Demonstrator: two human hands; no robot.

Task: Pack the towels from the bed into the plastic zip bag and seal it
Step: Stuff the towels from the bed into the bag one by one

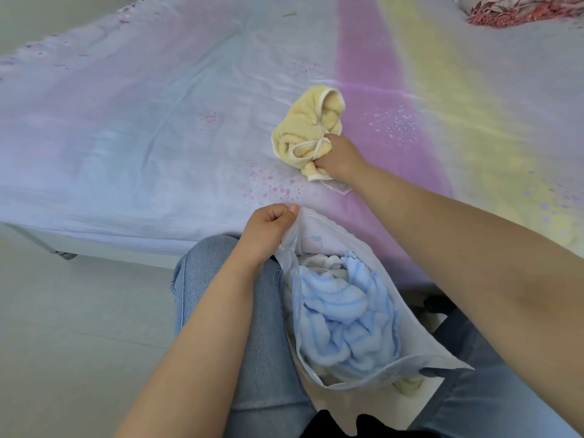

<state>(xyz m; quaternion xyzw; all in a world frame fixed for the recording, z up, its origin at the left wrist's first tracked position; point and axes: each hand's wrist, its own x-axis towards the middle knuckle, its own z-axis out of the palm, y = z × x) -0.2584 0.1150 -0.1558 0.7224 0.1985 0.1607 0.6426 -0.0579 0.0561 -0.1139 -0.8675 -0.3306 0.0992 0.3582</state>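
With a blue towel (344,314) already in the zip bag (442,358) whose mouth the left hand (268,229) pinched open, the right hand (339,156) gripped the yellow towel (303,128) at twelve o'clock on the bed (142,121), sealing undone.

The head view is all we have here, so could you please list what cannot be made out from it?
- Right hand: fingertips hidden in the yellow towel it grips on the bed.
- Zip bag: bottom hidden behind the frame's lower edge; zip track too faint to judge.
- Under the blue towel: only slivers of other towels show; their count is unclear.
- Left hand: fingers curl round the bag's rim, hiding it there.
- Patterned pillow: cut off by the top edge.
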